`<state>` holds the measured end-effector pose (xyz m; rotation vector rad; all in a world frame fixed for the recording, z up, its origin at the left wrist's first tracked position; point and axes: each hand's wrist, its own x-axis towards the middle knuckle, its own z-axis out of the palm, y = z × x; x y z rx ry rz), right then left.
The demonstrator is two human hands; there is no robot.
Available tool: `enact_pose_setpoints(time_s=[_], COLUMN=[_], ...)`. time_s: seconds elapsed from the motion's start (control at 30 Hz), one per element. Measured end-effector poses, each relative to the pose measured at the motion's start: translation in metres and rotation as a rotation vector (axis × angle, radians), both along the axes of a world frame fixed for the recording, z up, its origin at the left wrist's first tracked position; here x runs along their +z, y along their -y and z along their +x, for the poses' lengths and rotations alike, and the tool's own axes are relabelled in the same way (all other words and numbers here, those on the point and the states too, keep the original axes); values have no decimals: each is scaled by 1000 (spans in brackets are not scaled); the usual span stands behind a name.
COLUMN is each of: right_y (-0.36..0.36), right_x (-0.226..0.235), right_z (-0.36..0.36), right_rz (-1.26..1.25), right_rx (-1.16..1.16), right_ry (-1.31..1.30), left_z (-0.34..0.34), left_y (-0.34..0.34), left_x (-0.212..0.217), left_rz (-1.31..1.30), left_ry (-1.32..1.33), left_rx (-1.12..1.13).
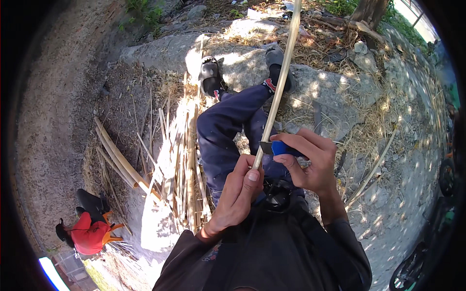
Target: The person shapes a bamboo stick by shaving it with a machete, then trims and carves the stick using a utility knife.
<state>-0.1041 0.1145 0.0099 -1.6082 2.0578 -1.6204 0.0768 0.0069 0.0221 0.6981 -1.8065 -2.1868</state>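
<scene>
A long, pale bamboo strip rises from my lap up past the top edge of the view. My left hand is closed round its near end, thumb on top. In my right hand is a knife with a blue handle; the fingers wrap the handle and the thumb presses from below. The short, dark blade lies across the strip, just above my left hand. Part of the handle is hidden in my palm.
Split bamboo strips lie in a pile left of my legs, with thicker bamboo poles further left. Another strip rests at right. A stone ledge is under my feet. A person in red sits at lower left.
</scene>
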Motion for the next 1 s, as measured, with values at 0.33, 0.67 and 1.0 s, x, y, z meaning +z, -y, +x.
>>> enact_pose_setpoints(time_s=[0.33,0.67,1.0], right_y=[5,11,-2], right_x=[6,14,27], right_z=[4,-5,-4], right_rz=[45,44,-67], right_rx=[96,82,46], right_ry=[-14,-128,-54], left_z=[4,7,18], left_y=[0,0,-9], left_x=[9,5,5], left_rz=[141,-110,164], left_ry=[-13,41,17], left_rx=[34,42,-24])
